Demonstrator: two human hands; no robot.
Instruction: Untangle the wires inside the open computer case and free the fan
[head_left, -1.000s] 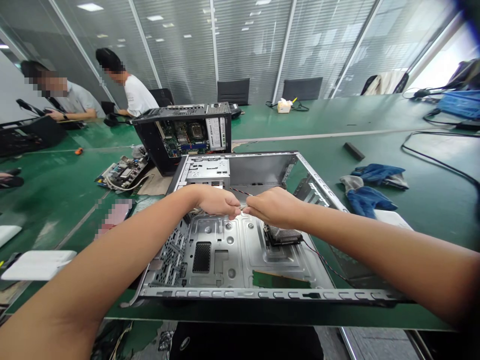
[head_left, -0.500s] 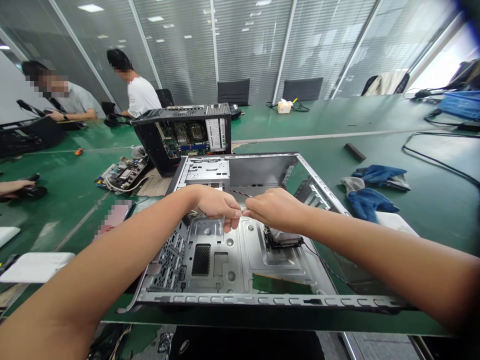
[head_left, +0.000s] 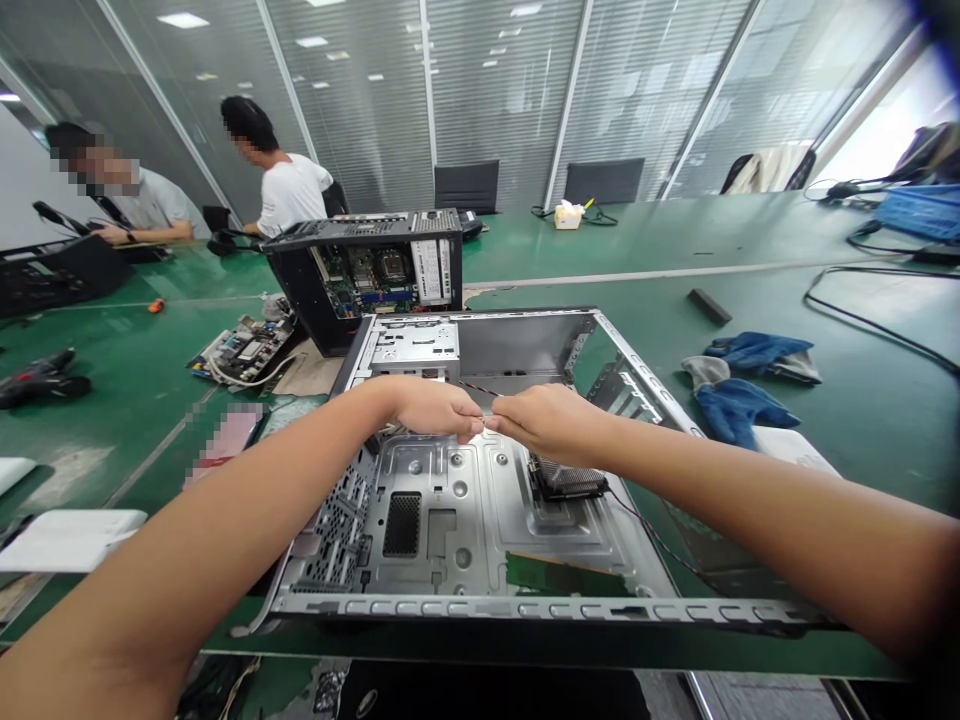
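Observation:
Over an open computer case (head_left: 480,605) lying on its side, my hands meet fingertip to fingertip. My right hand (head_left: 544,420) is closed round a thin twisted cable (head_left: 478,388), which runs up and left toward the drive cage (head_left: 416,345). My left hand (head_left: 439,408) pinches at the cable's end, its thumb and forefinger together; the tip is mostly hidden. Below my right hand, a heatsink with fan (head_left: 568,478) sits in the case, a dark twisted lead (head_left: 652,535) trailing over its edge. A green memory module (head_left: 564,574) lies on the case floor.
Behind stands a second computer case (head_left: 367,275) with its board exposed. A circuit board (head_left: 247,345) and a power drill (head_left: 45,380) lie to the left. Blue gloves (head_left: 750,385) and a dark bar (head_left: 709,306) are at right. Two people sit at the far left.
My left hand's lower fingers have curled in, while both hands stay almost in place. Another person's hand has left the drill at the left. The person in white has shifted slightly.

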